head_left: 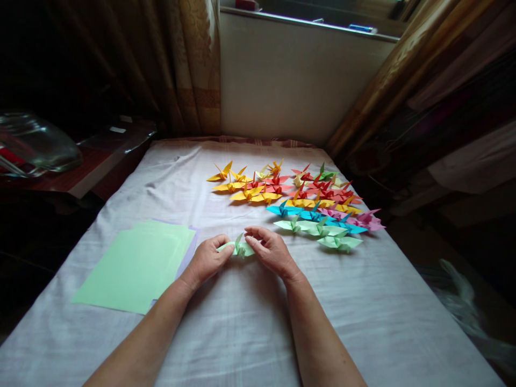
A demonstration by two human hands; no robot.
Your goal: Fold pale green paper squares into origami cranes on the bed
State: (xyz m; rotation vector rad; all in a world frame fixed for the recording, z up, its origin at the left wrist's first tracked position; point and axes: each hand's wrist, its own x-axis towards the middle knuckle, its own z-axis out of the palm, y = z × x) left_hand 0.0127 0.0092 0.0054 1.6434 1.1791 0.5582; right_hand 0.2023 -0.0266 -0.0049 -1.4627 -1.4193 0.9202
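Observation:
A pale green paper crane is between my two hands, just over the sheet, its pointed tip upward. My left hand pinches one of its wings between thumb and fingers. On the other wing is my right hand, thumb in front and fingers curled behind. Both wings are partly covered by my fingers. Close by on the right stand more pale green cranes, with blue cranes behind them.
Several yellow cranes, red cranes and pink cranes stand farther back. Green paper sheets lie at left over purple paper. A glass jar rests on the dark side table. White cloth covers the surface.

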